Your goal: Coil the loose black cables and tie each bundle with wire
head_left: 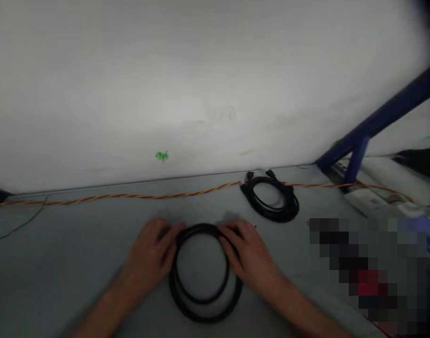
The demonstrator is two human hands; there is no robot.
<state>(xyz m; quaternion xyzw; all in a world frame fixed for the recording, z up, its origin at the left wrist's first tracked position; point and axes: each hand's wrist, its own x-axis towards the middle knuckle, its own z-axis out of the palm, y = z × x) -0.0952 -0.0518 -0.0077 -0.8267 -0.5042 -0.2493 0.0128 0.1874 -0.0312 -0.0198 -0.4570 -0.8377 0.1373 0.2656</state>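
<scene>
A black cable wound into a coil lies on the grey table in front of me, its loops forming a smaller and a larger ring. At the coil's upper left, my left hand has its fingers closed on the cable. Opposite it, my right hand grips the upper right of the same coil between thumb and fingers. A short dark cable end pokes out just past the right hand. Behind that hand, apart from it, rests a second black cable coil with two plugs at its top.
A twisted red and yellow wire runs along the back of the table, below a white wall. A thin green wire lies at left. At right stand a blue metal frame and white boxes; a pixelated patch hides the front right.
</scene>
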